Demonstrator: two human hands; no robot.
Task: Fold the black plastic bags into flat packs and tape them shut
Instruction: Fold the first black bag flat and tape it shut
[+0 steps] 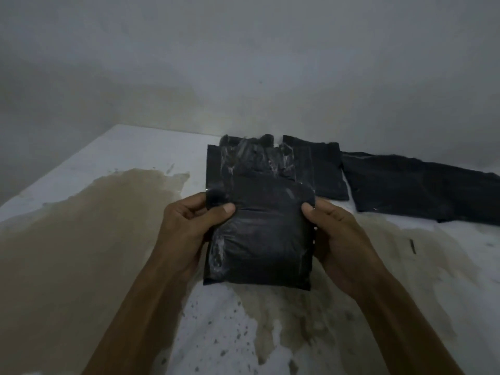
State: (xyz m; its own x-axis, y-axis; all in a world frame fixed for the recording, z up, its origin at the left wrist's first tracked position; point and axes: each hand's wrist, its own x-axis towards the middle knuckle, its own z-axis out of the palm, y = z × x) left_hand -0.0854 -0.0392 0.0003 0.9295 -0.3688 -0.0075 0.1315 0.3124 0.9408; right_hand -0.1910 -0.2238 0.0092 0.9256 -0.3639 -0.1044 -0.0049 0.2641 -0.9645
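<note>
Holding pack (259,234) above the stained table (81,239), near centre: left hand (186,226) and right hand (338,234) pinch its side edges, thumbs on top. Advice: keep folds flat, edges squared, before taping. More bags (405,190) lie far right.

Folded black pack (259,234), glossy, held flat above tabletop (81,239); further black bags (405,190) lying flat behind and right.
</note>
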